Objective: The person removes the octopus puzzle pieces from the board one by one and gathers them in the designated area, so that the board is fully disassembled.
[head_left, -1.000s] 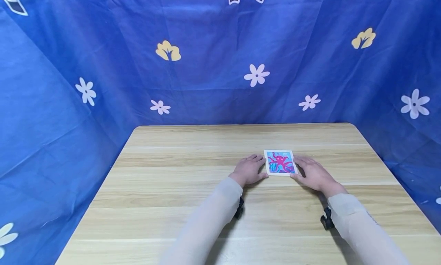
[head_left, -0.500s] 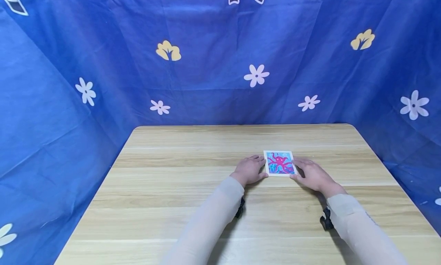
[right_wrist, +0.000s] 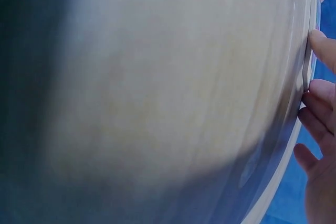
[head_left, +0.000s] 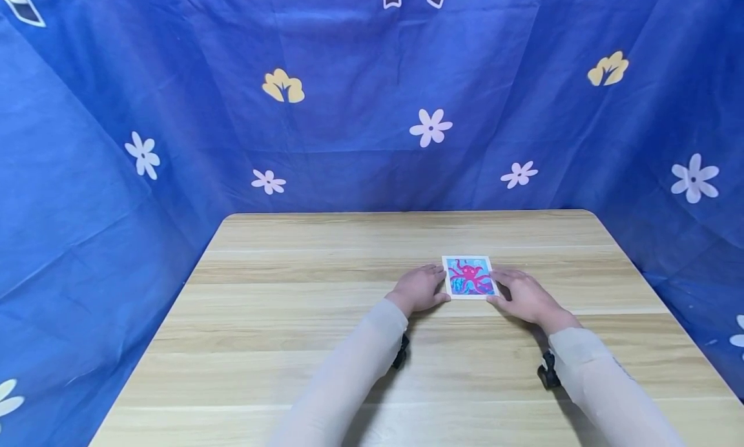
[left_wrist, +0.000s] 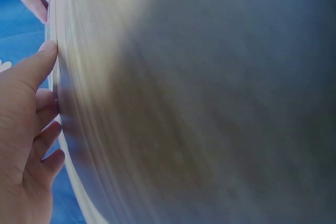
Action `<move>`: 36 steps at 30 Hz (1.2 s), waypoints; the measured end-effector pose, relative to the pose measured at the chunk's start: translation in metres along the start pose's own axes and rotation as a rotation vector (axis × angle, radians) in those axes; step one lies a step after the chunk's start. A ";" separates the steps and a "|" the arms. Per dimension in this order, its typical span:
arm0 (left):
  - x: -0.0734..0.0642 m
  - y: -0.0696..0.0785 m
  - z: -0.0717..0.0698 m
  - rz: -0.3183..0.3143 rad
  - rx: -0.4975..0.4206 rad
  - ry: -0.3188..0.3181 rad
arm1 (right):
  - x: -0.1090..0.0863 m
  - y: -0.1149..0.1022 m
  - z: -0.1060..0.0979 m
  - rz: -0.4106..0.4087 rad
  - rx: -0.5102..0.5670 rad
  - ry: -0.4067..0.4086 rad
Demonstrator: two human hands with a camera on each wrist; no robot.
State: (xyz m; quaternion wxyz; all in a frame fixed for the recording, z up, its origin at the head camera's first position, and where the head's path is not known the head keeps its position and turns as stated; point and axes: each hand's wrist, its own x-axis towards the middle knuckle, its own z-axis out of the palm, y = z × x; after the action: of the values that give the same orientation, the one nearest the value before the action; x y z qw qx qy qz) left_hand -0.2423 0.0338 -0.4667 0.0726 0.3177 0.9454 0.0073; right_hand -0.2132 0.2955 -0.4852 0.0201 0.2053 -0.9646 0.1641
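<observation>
A square picture [head_left: 469, 278] of a pink octopus on blue, with a white border, lies flat on the wooden table. At its left side is my left hand [head_left: 417, 290], fingertips along the side edge and thumb by the near left corner. My right hand [head_left: 526, 295] mirrors it, with fingers touching the right edge and thumb at the near right corner. The left wrist view shows the left thumb [left_wrist: 41, 62] and fingertips against the thin rim. Likewise, the right wrist view shows the right thumb [right_wrist: 321, 45] and fingers at the rim. Neither hand curls round the picture.
The pale wood-grain table [head_left: 261, 343] reaches back to a blue curtain [head_left: 349, 124] with flowers and trees, which also hangs at both sides. Black straps [head_left: 548, 371] sit at the wrists over light sleeves [head_left: 343, 376].
Both hands stay at the picture's sides. The whole scene shifts slightly left and down in view; the right fingertips reach a little further over the picture's right edge.
</observation>
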 end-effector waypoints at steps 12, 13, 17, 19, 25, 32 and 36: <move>-0.014 -0.011 -0.001 0.011 -0.033 0.011 | 0.000 -0.017 0.005 -0.035 -0.029 0.032; -0.016 -0.013 0.000 0.015 -0.030 0.015 | 0.000 -0.020 0.006 -0.042 -0.031 0.038; -0.023 -0.020 0.002 0.032 -0.033 0.042 | 0.000 -0.029 0.007 -0.058 -0.031 0.047; -0.027 -0.023 0.003 0.039 -0.030 0.054 | 0.001 -0.032 0.008 -0.065 -0.036 0.043; -0.041 -0.032 0.005 0.055 -0.014 0.066 | 0.003 -0.045 0.014 -0.095 -0.044 0.058; -0.059 -0.041 0.006 0.075 -0.024 0.086 | 0.003 -0.062 0.019 -0.109 -0.056 0.063; -0.071 -0.045 0.005 0.096 -0.016 0.121 | 0.003 -0.072 0.021 -0.125 -0.070 0.048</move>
State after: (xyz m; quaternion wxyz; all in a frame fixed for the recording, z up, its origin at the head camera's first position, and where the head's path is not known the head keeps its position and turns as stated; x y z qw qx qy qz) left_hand -0.2125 -0.0452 -0.4649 0.0173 0.3610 0.9316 0.0376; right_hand -0.1864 0.2251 -0.4822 0.0606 0.2601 -0.9544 0.1336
